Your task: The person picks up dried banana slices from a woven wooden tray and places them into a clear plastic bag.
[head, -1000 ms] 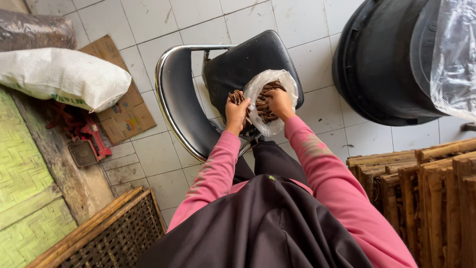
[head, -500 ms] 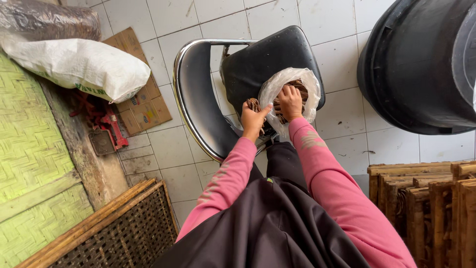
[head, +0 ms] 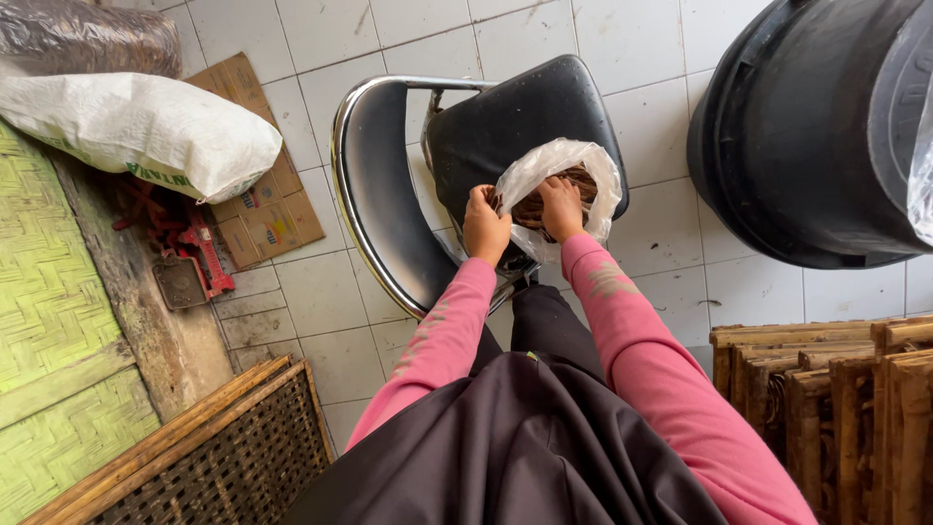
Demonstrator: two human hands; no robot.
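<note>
**Head view: both hands at a plastic bag on a black chair**

Head camera looks straight down on a person in pink sleeves and a dark garment, standing over a black chair (head: 505, 126) with a chrome frame, at the centre of the frame. On the chair's seat sits a clear plastic bag (head: 564, 170) with brown, stringy stuff inside; what it is I cannot tell. The left hand (head: 485, 226) is clenched on the bag's near left edge, holding the plastic. The right hand (head: 562, 206) has its fingers curled over the bag's rim at the mouth, gripping it, with the fingertips hidden inside.

Around them, on the white tiled floor (head: 292, 282): a full white sack (head: 146, 131) at upper left lying over a flattened piece of cardboard (head: 267, 209), a red tool (head: 190, 258) just below it, green woven matting (head: 49, 292) along the left edge, a woven bamboo tray (head: 214, 457) at lower left, a big black barrel (head: 807, 136) at upper right, and stacked wooden frames (head: 826, 399) at lower right.
</note>
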